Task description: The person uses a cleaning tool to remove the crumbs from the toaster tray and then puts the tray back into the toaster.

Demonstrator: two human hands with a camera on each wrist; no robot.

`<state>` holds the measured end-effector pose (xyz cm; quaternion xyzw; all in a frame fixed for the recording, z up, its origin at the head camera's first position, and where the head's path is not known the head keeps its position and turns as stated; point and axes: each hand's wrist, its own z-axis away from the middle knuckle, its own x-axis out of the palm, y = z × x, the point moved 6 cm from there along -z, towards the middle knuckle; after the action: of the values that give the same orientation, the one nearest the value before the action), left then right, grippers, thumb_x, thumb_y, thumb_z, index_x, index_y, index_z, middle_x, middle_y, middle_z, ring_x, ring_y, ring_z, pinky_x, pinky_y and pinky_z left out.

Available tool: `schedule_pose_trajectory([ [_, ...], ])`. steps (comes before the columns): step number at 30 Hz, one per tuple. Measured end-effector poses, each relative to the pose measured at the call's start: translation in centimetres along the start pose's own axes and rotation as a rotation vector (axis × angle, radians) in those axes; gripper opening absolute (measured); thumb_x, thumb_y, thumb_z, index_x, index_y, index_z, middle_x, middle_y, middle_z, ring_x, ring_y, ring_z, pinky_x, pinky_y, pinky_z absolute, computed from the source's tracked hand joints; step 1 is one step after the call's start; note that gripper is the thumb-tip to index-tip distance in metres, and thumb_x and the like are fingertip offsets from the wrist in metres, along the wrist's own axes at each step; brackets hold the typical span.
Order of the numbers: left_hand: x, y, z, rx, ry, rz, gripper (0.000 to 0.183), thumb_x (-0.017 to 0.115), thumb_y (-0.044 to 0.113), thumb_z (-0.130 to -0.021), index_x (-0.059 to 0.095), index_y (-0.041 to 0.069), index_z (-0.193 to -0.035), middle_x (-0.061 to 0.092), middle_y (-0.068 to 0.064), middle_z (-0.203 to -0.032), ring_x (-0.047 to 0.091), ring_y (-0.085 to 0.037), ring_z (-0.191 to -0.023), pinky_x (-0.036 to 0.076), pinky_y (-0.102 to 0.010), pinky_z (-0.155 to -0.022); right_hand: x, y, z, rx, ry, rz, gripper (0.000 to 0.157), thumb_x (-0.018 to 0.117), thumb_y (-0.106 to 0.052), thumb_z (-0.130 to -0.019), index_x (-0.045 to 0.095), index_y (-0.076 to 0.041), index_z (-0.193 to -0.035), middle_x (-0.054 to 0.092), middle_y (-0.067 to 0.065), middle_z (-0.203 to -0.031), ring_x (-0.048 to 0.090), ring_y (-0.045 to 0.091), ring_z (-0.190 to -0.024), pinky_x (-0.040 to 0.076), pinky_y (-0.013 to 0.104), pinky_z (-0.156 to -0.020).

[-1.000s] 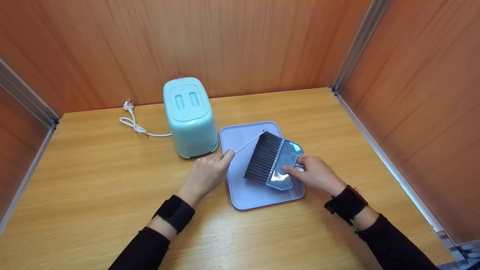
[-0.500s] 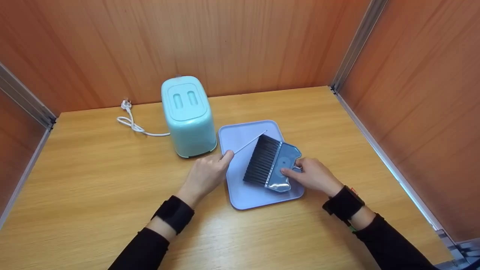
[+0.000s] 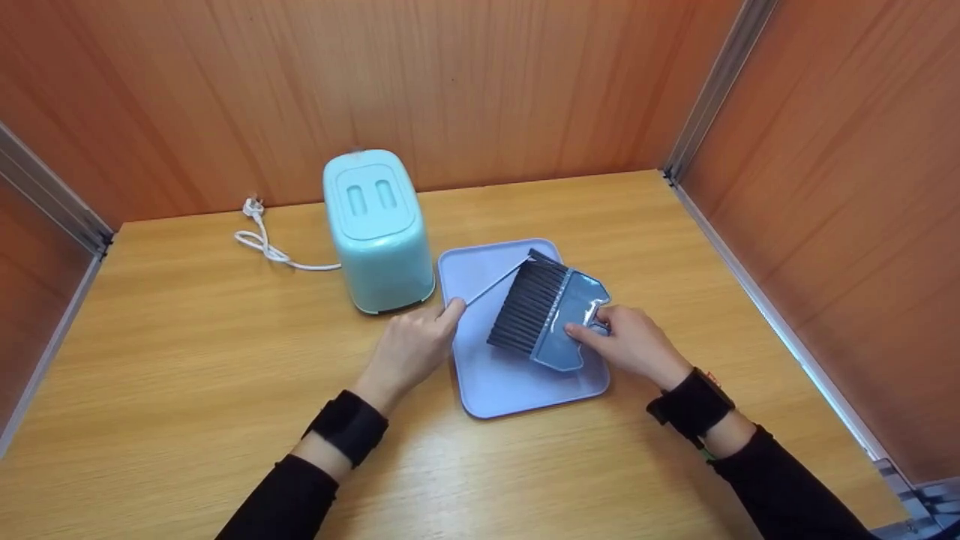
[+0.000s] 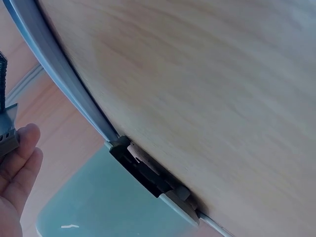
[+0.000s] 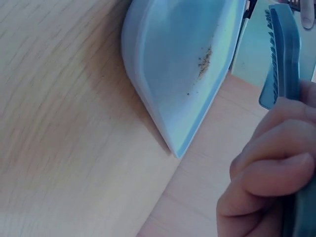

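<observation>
My right hand [image 3: 637, 345] grips a small hand brush [image 3: 571, 322] by its blue-grey handle, thumb on top. Its black bristles point left over the lilac tray [image 3: 495, 394]. My left hand [image 3: 412, 349] pinches a thin, flat, dustpan-like plate [image 3: 495, 283], seen nearly edge-on and slanting up over the tray. The plate's far end meets the bristles' upper corner in the head view. Fingers of the left hand [image 4: 19, 173] show at the left wrist view's edge. Brown crumbs [image 5: 205, 63] lie in the tray in the right wrist view.
A mint-green toaster [image 3: 386, 262] with a lid on top stands left of the tray, close to its rim. Its white cord [image 3: 274, 255] and plug [image 3: 253, 208] lie further left. Wooden panels [image 3: 480, 90] enclose the table at the back and sides.
The brush dipped slightly toward me and then rose away, its bristles now overlapping the plate's far end. The left hand and plate have stayed almost still.
</observation>
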<state>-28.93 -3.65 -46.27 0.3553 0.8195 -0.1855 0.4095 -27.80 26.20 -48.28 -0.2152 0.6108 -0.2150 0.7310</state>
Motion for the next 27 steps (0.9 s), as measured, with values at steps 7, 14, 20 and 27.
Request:
schedule_pose_trajectory([
  [7, -0.1, 0.3, 0.0, 0.0, -0.017, 0.03, 0.01, 0.063, -0.001, -0.101, 0.062, 0.005, -0.108, 0.049, -0.001, -0.06, 0.044, -0.014, -0.047, 0.032, -0.025, -0.041, 0.6, 0.4, -0.5, -0.01, 0.004, 0.018, 0.054, 0.07, -0.059, -0.1, 0.049, -0.014, -0.077, 0.038, -0.002, -0.07, 0.046, 0.016, -0.065, 0.033, 0.027, -0.059],
  [14, -0.3, 0.1, 0.0, 0.003, 0.015, 0.015, 0.01, 0.062, -0.002, -0.101, 0.062, 0.005, -0.107, 0.05, -0.003, -0.061, 0.049, -0.015, -0.048, 0.035, -0.027, -0.041, 1.4, 0.4, -0.4, -0.024, -0.042, 0.03, 0.053, 0.07, -0.057, -0.1, 0.051, -0.013, -0.078, 0.038, -0.003, -0.07, 0.046, 0.015, -0.063, 0.033, 0.026, -0.058],
  [20, -0.1, -0.9, -0.2, -0.115, 0.009, 0.142, 0.0, 0.058, 0.006, -0.107, 0.059, 0.006, -0.107, 0.049, -0.001, -0.062, 0.052, -0.016, -0.051, 0.043, -0.031, -0.044, 1.6, 0.0, 0.3, -0.062, -0.078, 0.065, 0.053, 0.07, -0.06, -0.099, 0.053, -0.014, -0.078, 0.037, -0.003, -0.071, 0.044, 0.015, -0.064, 0.031, 0.027, -0.059],
  [27, 0.6, -2.8, -0.3, -0.412, -0.097, 0.446, 0.007, 0.057, 0.015, -0.111, 0.056, 0.009, -0.109, 0.062, -0.005, -0.075, 0.063, -0.016, -0.062, 0.053, -0.028, -0.053, 1.5, -0.8, 1.1, -0.101, -0.113, 0.056, 0.058, 0.069, -0.063, -0.098, 0.05, -0.015, -0.074, 0.035, -0.004, -0.067, 0.044, 0.015, -0.061, 0.031, 0.025, -0.058],
])
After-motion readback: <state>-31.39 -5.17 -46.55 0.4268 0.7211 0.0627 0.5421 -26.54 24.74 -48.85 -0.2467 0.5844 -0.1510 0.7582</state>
